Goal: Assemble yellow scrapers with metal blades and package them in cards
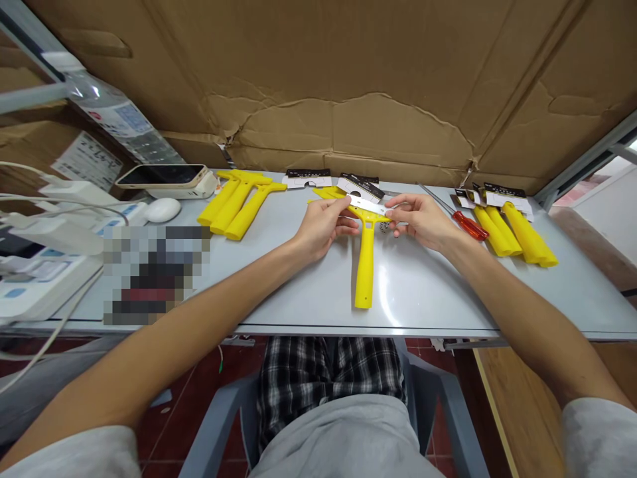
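Observation:
A yellow T-shaped scraper handle (365, 265) lies on the desk in front of me, its grip pointing toward my body. Across its head runs a flat silvery metal strip (369, 204), slightly tilted. My left hand (323, 227) pinches the left end of this strip, while my right hand (421, 218) has thumb and fingers closed on the right end. Just behind the strip are another yellow scraper head (328, 192) and black-and-white printed cards (361, 186). Some small metal screws (384, 227) show near my right fingers.
Several yellow scraper handles (249, 206) lie at the left, and carded yellow scrapers (528, 232) at the right. A red-handled screwdriver (470, 226) rests by my right forearm. Left are a phone (162, 175), white mouse (163, 210), power strip (30, 292) and bottle (117, 116). Cardboard (348, 79) walls the back.

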Demonstrator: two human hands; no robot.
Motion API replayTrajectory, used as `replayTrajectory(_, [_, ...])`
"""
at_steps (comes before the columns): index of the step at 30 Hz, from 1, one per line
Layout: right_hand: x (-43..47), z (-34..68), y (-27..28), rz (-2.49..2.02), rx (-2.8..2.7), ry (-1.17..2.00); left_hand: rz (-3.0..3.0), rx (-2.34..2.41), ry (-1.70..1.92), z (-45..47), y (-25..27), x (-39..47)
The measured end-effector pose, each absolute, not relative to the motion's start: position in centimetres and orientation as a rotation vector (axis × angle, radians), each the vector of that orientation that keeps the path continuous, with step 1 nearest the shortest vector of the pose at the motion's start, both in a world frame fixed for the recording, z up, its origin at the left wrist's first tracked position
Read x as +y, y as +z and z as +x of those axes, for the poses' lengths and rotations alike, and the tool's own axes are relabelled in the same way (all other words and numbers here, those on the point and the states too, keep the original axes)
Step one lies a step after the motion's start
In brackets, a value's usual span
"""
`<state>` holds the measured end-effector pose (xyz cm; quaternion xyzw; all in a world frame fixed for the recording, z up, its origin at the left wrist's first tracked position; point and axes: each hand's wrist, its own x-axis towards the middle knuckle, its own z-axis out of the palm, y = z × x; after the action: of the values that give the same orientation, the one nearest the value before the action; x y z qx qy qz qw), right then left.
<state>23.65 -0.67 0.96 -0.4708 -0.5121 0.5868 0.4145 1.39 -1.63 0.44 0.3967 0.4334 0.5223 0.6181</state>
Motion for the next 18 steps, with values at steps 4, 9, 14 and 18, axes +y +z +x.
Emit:
replayTrajectory(4, [-0.98, 23.31, 1.07, -1.191, -1.306, 1.447, 0.928, 1.022, 1.191, 1.29, 0.29, -1.42])
replayTrajectory(9, [-1.26, 23.15, 1.02, -1.163, -1.297, 1.453, 0.949, 1.059, 1.238, 1.22, 0.22, -1.2])
replayTrajectory(14, [-1.14, 23.26, 0.96, -1.187, -1.27, 1.504, 0.989, 1.071, 1.251, 1.32, -0.03, -1.21])
replayTrajectory(18, [-1.27, 23.11, 1.29, -1.25, -1.264, 1.521, 1.019, 1.07, 1.243, 1.39, -0.46, -1.14])
